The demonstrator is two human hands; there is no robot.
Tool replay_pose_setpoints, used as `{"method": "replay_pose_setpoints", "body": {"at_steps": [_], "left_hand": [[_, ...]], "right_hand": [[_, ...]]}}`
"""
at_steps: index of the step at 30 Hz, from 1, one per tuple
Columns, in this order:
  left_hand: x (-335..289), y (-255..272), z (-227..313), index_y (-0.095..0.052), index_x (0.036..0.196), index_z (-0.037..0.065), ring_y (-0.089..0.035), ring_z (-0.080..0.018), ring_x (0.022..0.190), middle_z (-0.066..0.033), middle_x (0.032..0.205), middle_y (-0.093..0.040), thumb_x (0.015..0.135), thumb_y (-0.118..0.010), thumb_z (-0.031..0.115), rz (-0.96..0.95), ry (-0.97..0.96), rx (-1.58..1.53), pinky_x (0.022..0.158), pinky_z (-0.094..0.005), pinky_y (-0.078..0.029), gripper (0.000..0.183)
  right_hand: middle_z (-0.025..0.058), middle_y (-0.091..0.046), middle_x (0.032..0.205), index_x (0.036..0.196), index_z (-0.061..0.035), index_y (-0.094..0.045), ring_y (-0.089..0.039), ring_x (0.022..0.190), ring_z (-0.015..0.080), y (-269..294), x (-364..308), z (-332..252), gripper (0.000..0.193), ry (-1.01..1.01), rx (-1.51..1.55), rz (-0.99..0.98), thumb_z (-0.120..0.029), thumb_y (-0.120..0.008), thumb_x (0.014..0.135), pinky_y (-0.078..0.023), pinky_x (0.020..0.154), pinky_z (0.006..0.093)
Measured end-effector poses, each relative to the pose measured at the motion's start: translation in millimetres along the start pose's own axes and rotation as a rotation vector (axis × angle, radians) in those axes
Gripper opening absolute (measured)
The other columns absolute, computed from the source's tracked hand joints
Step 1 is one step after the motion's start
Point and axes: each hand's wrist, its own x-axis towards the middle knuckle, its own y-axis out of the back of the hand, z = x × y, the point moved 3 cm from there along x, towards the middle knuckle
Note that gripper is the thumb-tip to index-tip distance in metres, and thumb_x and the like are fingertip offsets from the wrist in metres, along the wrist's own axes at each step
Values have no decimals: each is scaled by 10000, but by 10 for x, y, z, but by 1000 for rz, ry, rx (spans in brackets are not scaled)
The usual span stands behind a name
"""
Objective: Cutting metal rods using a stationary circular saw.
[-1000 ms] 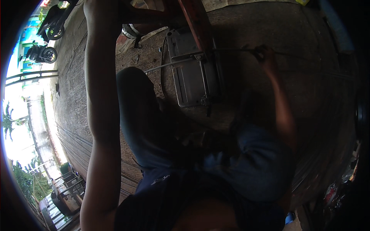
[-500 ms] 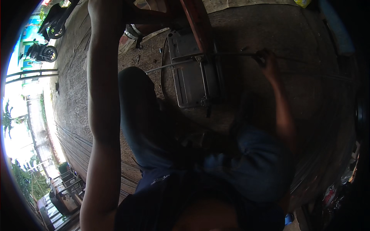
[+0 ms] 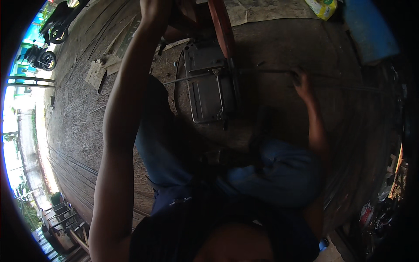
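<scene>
A thin metal rod (image 3: pixel 266 70) lies crosswise over a dark grey machine base (image 3: pixel 204 98) on the ground before me. My right hand (image 3: pixel 302 83) is closed around the rod, well to the right of the base. A red metal arm (image 3: pixel 221 28) rises from the base toward the upper edge. Stretched far forward, my left hand (image 3: pixel 155 9) is beside the machine's reddish upper part (image 3: pixel 185 13). The upper edge cuts off its fingers, so its grip does not show. My knees are bent on the near side of the base.
Long thin rods (image 3: pixel 74 159) lie on the floor at left. Cardboard scraps (image 3: pixel 96 73) are beyond my left forearm. A blue object (image 3: pixel 369 32) and a yellow-green bag (image 3: pixel 323 8) stand far right. Motorcycles (image 3: pixel 43 57) are parked far left. Clutter (image 3: pixel 377 214) fills the right edge.
My left forearm now slants to the right, and its hand has come into view at the top. The whole view has shifted slightly. My right hand stays on the rod.
</scene>
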Motion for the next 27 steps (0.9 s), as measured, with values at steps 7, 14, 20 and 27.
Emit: {"method": "replay_pose_setpoints", "body": {"at_steps": [7,14,20,27], "left_hand": [[-89,-114,-101,-467,1274,-40,-589,-195,912,-216,1039,-618,920,-436,555,81,89,-175,811,-321,-454,693],[-58,26,-373,-523,1182,-64,-536,-237,981,-146,1079,-579,967,-211,558,174,-129,-143,903,-341,-411,727],[-427,-34,-189,-488,1233,-44,-548,-257,1051,-168,1163,-565,968,-237,545,134,-28,-348,940,-356,-412,693],[-741,56,311,-418,1305,-96,-413,-277,1262,-205,1351,-451,985,-341,436,177,-291,-336,1066,-355,-276,626]], "right_hand": [[168,-633,924,1054,-24,-632,-626,899,268,992,334,-614,228,187,66,302,-117,-654,847,-476,751,361],[144,-682,926,1092,-39,-659,-654,857,227,1807,1153,-1988,324,189,30,191,-298,-598,908,-468,725,337],[94,-363,489,748,59,-610,-333,466,154,2247,1712,-3452,397,168,241,442,-309,-622,896,-296,451,375],[128,-418,440,605,37,-545,-331,408,183,1866,1980,-3722,531,203,194,457,-420,-662,847,-300,423,403]]}}
